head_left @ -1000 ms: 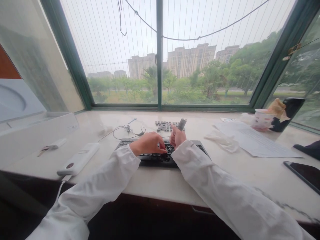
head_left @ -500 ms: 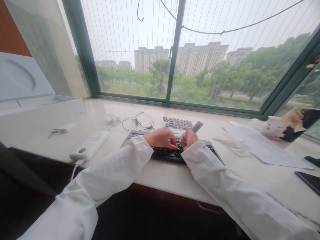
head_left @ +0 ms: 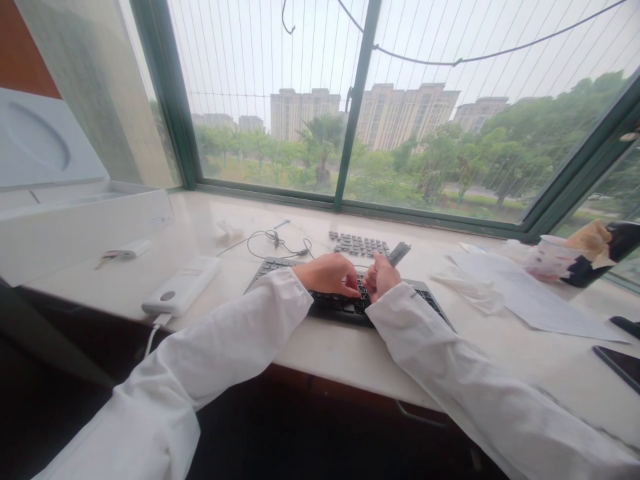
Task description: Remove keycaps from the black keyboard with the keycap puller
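Note:
A black keyboard (head_left: 431, 299) lies on the white sill-like desk, with part of its middle showing bare key sockets. Over that middle is my left hand (head_left: 330, 275), its fingers curled down and drawn together at the keys; whatever is between the fingertips is hidden. Close beside it on the right, my right hand (head_left: 381, 277) is closed around a dark grey stick-like tool (head_left: 400, 253). The tool's wide end points up and away to the right, while its lower end is hidden by the hand. Behind the keyboard, loose keycaps (head_left: 357, 244) lie in rows.
A black cable (head_left: 273, 243) lies coiled behind the keyboard's left part. To the left are a white power bank (head_left: 183, 287), keys with a white fob (head_left: 133, 249) and a white box (head_left: 85, 227). Tissue (head_left: 470, 287), paper (head_left: 545, 300), a cup (head_left: 547, 257) and a phone (head_left: 620, 367) are at right.
The whole view has shifted slightly. Both hands keep nearly the same place and pose over the keyboard, and the grey tool stays in my right hand.

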